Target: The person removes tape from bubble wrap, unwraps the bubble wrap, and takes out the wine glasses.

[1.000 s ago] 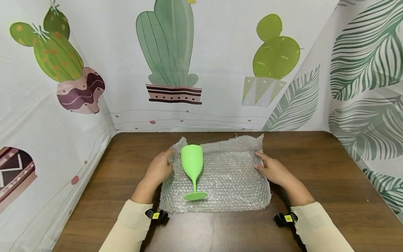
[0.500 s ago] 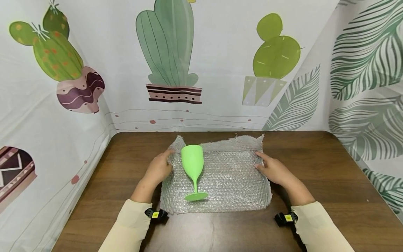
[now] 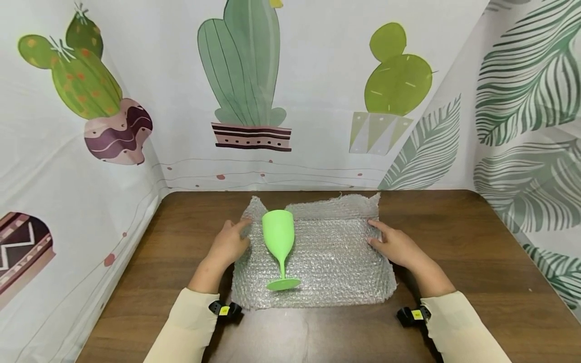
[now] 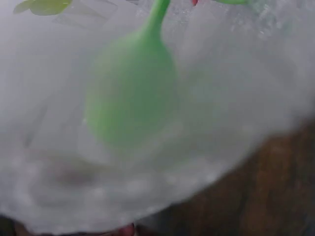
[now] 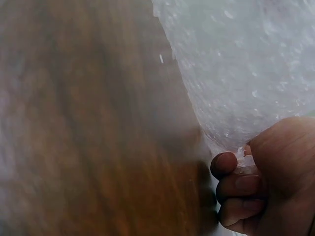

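A light green plastic goblet (image 3: pixel 278 234) lies on its side, base toward me, on the left part of a clear bubble wrap sheet (image 3: pixel 336 262). My left hand (image 3: pixel 228 243) holds the sheet's left edge beside the goblet's bowl. In the left wrist view, the raised bubble wrap (image 4: pixel 236 93) hangs before the camera and blurs the goblet (image 4: pixel 135 88); the left fingers are mostly hidden there. My right hand (image 3: pixel 399 248) pinches the sheet's right edge. The right wrist view shows the fingers of that hand (image 5: pixel 266 187) curled with plastic between thumb and fingers.
The sheet lies on a brown wooden table (image 3: pixel 168 282). A white cloth (image 3: pixel 317 96) printed with cacti and leaves hangs behind the table and at its sides. Black camera bands (image 3: pixel 225 311) sit on both wrists.
The sheet's upper left corner has swung slightly left and its lower right corner spreads a little further right. Both hands stay nearly in place; the goblet barely shifts in view.
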`<state>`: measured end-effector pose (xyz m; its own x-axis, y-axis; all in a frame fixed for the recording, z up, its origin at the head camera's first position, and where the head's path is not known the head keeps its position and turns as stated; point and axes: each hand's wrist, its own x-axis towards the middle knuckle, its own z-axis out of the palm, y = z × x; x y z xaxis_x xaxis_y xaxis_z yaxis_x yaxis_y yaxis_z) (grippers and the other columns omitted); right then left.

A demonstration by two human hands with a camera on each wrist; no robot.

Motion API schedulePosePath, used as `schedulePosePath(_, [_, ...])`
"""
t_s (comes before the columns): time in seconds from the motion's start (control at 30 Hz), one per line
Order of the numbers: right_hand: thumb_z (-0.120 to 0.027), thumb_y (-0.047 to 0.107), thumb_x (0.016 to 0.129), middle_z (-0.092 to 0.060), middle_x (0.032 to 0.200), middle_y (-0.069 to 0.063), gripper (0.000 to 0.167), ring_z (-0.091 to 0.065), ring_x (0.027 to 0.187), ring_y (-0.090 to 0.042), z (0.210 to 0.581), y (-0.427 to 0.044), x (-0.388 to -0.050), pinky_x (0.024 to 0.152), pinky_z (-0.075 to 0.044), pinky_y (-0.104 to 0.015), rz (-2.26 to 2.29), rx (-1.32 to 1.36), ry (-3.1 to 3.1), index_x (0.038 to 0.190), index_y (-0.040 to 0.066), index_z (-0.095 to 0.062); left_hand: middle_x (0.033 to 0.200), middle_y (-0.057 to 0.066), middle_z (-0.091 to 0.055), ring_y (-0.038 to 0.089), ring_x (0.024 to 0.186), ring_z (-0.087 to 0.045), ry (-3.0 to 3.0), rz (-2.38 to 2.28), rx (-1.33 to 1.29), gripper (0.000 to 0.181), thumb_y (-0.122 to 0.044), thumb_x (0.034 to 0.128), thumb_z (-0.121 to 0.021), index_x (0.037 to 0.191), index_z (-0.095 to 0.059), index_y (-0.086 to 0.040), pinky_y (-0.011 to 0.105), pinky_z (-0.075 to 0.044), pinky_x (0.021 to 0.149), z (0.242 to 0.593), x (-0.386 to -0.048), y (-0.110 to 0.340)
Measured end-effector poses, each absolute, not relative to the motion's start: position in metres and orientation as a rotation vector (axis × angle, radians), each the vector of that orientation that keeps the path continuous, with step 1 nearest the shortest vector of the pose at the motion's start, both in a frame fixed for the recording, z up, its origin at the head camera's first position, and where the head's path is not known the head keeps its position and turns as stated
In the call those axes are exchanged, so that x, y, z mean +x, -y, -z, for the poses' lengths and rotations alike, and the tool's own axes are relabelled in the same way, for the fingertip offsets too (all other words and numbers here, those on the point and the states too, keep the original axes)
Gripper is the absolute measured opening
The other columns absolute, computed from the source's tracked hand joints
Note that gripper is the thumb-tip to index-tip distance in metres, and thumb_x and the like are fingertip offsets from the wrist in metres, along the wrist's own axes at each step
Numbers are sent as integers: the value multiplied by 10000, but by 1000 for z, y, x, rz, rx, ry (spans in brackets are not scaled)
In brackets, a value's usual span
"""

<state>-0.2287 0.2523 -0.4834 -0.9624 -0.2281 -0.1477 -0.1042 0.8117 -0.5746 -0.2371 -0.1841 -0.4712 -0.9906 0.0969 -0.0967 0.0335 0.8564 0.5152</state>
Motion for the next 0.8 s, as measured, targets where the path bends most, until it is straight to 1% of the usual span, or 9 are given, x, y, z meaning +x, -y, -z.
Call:
schedulePosePath(0.13, [-575,365,1028,-552,774,-58,650,-508,646,-166,481,-254,-229,601,-438,-337,871,-267,-2783,1568,86,-344,1248,258,-493,294,873,-584,-2931,-838,107,503,-151,950,-598,1451,-559,-133,421,-519,721,464,-235,185])
schedulePosePath(0.23, [-557,371,1037,-549,762,-55,617,-495,628,-165,474,-256,-227,578,-429,-336,895,-260,-2803,1545,68,-378,1285,261,-499,362,1024,-601,-2957,-860,126,468,-152,965,-591,1431,-577,-106,491,-538,814,455,-233,187])
schedulePosePath(0.4, [-527,323,1055,-508,722,-47,491,-425,565,-164,450,-257,-220,512,-380,-316,919,-239,-2893,1451,37,-486,1356,254,-506,444,1244,-522,-3021,-906,175,455,-170,983,-589,1431,-570,-87,582,-496,961,436,-227,189])
schedulePosePath(0.47, [-531,300,1054,-504,731,-41,451,-420,569,-156,440,-254,-215,510,-378,-309,920,-254,-2924,1428,49,-514,1373,226,-529,430,1277,-512,-3041,-931,219,449,-175,986,-583,1426,-575,-87,585,-482,992,427,-222,188])
schedulePosePath(0.53, [-533,258,1054,-493,711,-30,407,-413,558,-144,431,-248,-210,504,-379,-298,933,-300,-2942,1414,69,-536,1369,206,-560,409,1250,-535,-3052,-956,294,444,-155,981,-586,1416,-582,-74,576,-477,1002,416,-215,184])
schedulePosePath(0.63, [-518,159,1052,-473,677,-27,360,-405,544,-126,419,-236,-201,502,-384,-289,955,-362,-2953,1405,100,-558,1371,190,-583,384,1262,-554,-3053,-959,411,452,-152,977,-595,1416,-575,-46,567,-466,1043,402,-204,176])
schedulePosePath(0.67, [-503,132,1055,-499,708,-33,360,-417,562,-122,415,-232,-198,530,-401,-292,959,-392,-2954,1408,100,-559,1378,192,-580,383,1266,-554,-3050,-952,439,465,-155,976,-602,1424,-564,-39,564,-461,1054,398,-200,173])
schedulePosePath(0.73, [-473,88,1058,-601,848,-94,371,-472,643,-134,408,-223,-193,618,-445,-331,967,-460,-2949,1421,87,-549,1395,194,-567,385,1312,-533,-3043,-939,469,494,-167,974,-614,1442,-539,-30,564,-444,1086,392,-195,168])
schedulePosePath(0.8, [-449,54,1056,-624,1015,-129,397,-523,761,-170,402,-213,-189,778,-498,-409,970,-518,-2933,1445,74,-525,1418,189,-550,379,1339,-516,-3032,-936,472,514,-186,982,-611,1464,-514,-36,558,-433,1105,389,-193,164])
